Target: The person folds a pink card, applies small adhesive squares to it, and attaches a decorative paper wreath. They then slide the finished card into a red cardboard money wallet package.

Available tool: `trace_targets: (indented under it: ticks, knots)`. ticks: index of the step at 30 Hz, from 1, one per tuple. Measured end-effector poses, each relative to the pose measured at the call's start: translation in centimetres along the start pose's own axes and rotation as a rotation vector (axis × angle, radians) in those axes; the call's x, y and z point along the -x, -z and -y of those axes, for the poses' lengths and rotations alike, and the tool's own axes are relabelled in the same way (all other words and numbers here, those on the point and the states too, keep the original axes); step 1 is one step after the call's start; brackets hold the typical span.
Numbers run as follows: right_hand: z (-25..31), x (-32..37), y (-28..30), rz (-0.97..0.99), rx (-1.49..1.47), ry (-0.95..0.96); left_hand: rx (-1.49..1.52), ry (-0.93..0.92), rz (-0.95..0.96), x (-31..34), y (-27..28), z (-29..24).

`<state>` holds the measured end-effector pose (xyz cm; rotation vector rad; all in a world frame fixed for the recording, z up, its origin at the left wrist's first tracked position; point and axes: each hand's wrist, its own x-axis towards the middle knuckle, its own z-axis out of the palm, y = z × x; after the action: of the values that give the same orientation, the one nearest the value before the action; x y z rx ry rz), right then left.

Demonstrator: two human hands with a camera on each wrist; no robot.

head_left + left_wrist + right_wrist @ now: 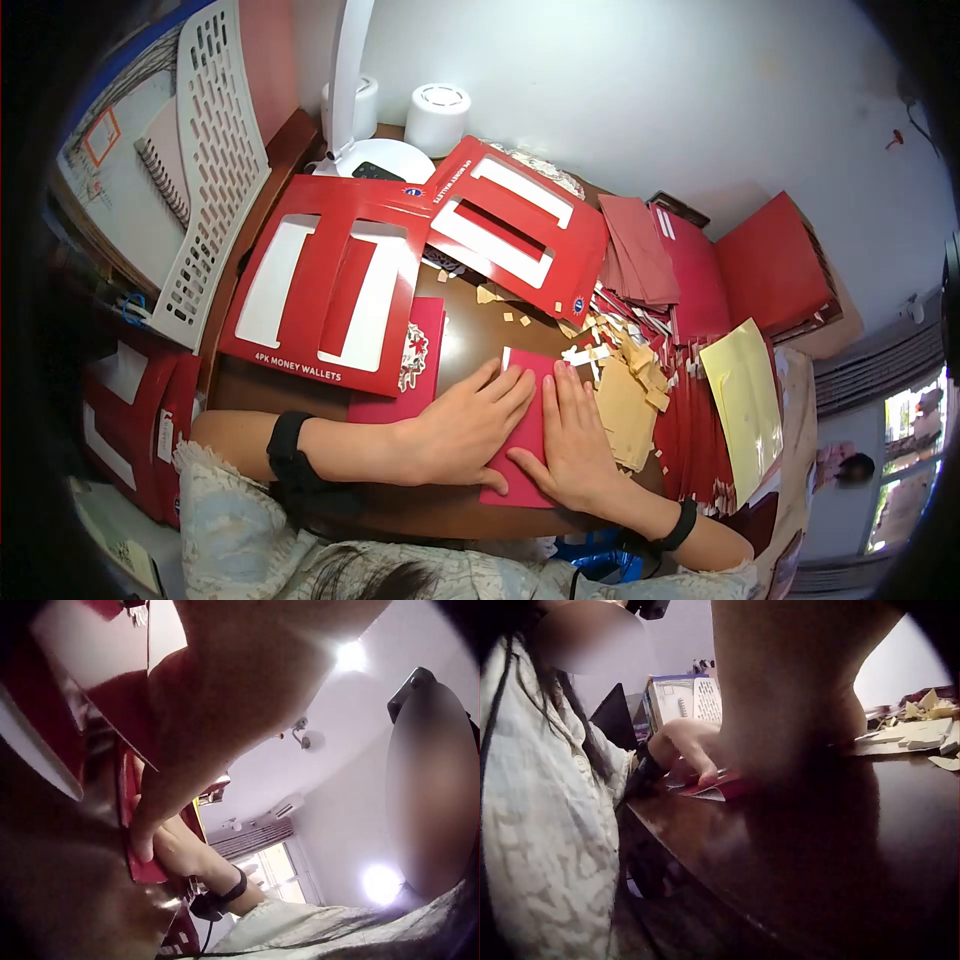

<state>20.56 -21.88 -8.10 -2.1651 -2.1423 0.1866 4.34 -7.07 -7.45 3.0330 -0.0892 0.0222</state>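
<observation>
Both hands lie flat on a red paper piece [522,440] at the table's front edge in the head view. The left hand [465,425] rests on its left part, fingers straight and pointing up and right. On its right part presses the right hand [575,440], fingers extended away from the body, thumb toward the left hand. A white strip shows at the paper's top edge. In the left wrist view the left hand [180,765] touches the red paper [142,862]. The right wrist view shows the left hand [694,750] at the paper [724,787], whose near edge is slightly raised.
Two red cardboard sleeves [265,345] [560,270] lie behind. Beige paper pieces [627,415], stacked red envelopes [690,430] and a yellow sheet [745,410] are at the right. A lamp base [385,160] and white cylinder [438,120] stand at the back.
</observation>
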Motion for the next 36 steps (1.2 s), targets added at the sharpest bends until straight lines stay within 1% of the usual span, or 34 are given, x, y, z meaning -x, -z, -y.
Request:
trace_targets:
  ticks: [4, 7, 9, 10, 13, 14, 17, 20, 22, 25, 29, 31, 35, 36]
  knots:
    - [-0.5, -0.5, 1.3, -0.022, 0.004, 0.007, -0.035, 0.001, 0.003, -0.4, 0.4, 0.0]
    - [-1.7, -1.2, 3.1, -0.074, -0.078, 0.021, -0.089, -0.022, -0.037, -0.1, 0.3, -0.2]
    - [-3.1, -2.3, 4.8, -0.131, -0.21, 0.035, -0.085, -0.024, -0.046, -0.1, 0.5, -0.3]
    - [-3.9, -3.0, 4.8, -0.23, -0.235, 0.043, -0.081, -0.031, -0.044, -0.2, 0.5, -0.4]
    - [-5.8, -5.4, 5.7, -0.282, -0.235, -0.059, -0.1, -0.032, -0.025, 0.0, 0.3, -0.6]
    - [-6.0, -6.3, 5.9, -0.287, -0.238, -0.066, -0.095, -0.028, -0.028, 0.0, 0.3, -0.5]
    - [-6.0, -8.1, 5.7, -0.331, -0.158, -0.083, -0.092, -0.029, -0.02, 0.0, 0.3, -0.5]
    - [-6.3, -9.3, 4.6, -0.372, -0.105, -0.045, -0.094, -0.025, -0.006, 0.0, 0.4, -0.5]
    - [-6.6, -9.7, 4.1, -0.447, -0.002, 0.051, -0.092, -0.018, 0.003, 0.0, 0.6, -0.6]
    - [-6.6, -10.1, 3.7, -0.484, 0.055, 0.09, -0.091, -0.018, 0.017, -0.1, 0.6, -0.6]
    - [-6.7, -10.5, 3.3, -0.489, 0.122, 0.151, -0.095, -0.017, 0.019, -0.1, 0.6, -0.7]
    - [-6.9, -10.6, 3.0, -0.493, 0.227, 0.224, -0.097, -0.013, 0.018, -0.1, 0.6, -0.6]
    - [-7.0, -10.8, 2.8, -0.488, 0.263, 0.246, -0.104, -0.018, 0.025, -0.1, 0.8, -0.7]
    - [-6.8, -10.9, 2.8, -0.501, 0.221, 0.224, -0.108, -0.018, 0.031, -0.1, 0.8, -0.7]
